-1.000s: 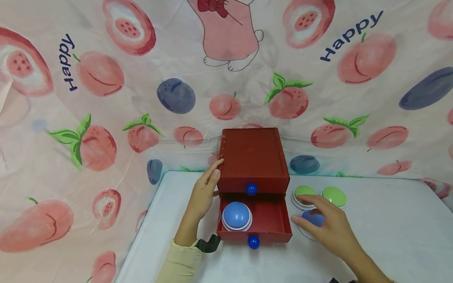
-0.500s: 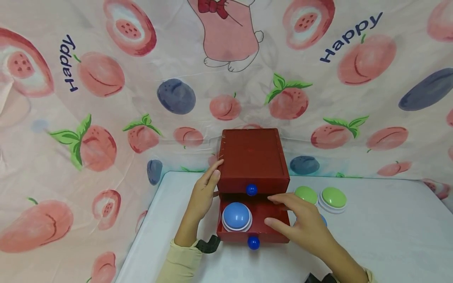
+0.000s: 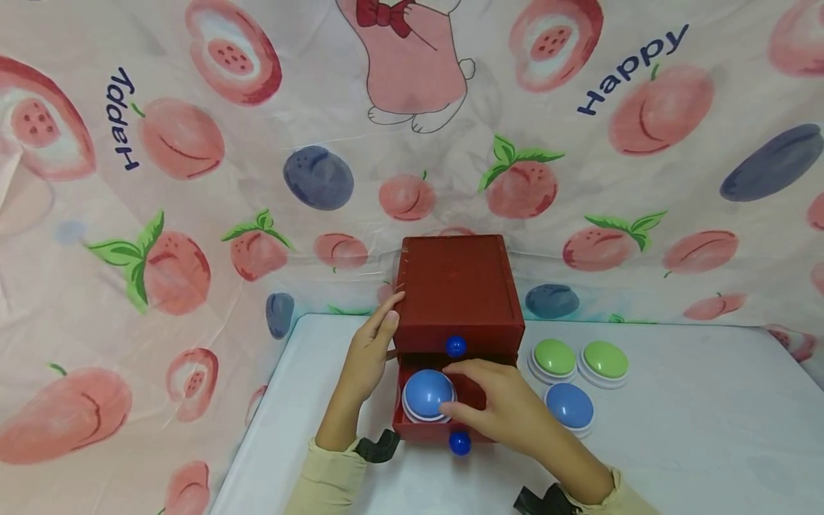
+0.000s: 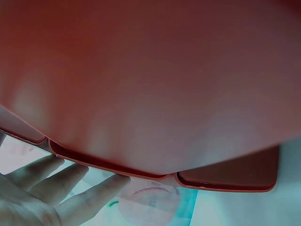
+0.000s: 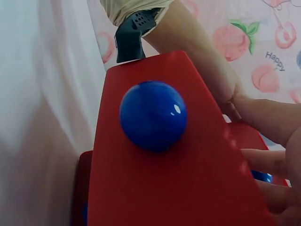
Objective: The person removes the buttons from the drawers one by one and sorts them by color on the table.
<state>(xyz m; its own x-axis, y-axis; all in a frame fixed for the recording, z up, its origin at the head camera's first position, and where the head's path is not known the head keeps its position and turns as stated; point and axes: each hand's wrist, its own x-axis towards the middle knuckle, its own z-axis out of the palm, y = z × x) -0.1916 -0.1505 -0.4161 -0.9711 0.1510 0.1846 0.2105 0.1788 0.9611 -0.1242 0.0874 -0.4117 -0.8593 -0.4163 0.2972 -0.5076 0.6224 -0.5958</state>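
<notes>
A small red chest of drawers (image 3: 460, 286) stands on the table with its lower drawer (image 3: 418, 430) pulled out. In that drawer, at the left, sits a round push button with a blue dome (image 3: 428, 393) and white base. My right hand (image 3: 508, 404) reaches over the drawer, thumb and index finger spread at the button's right edge; whether they touch it is unclear. My left hand (image 3: 365, 357) rests its extended fingers against the chest's left side. In the left wrist view, the chest's red side (image 4: 155, 84) fills most of the picture, with the left fingers (image 4: 96, 197) below.
Right of the chest are two green-domed buttons (image 3: 556, 357) (image 3: 605, 360) and another blue-domed one (image 3: 569, 406), all on the white table (image 3: 695, 415). Blue knobs (image 3: 460, 443) stick out from the drawer fronts. A fruit-print cloth (image 3: 412, 164) hangs behind.
My right hand has moved left, from above the blue-domed button on the table to the one in the drawer. My left hand stays against the chest.
</notes>
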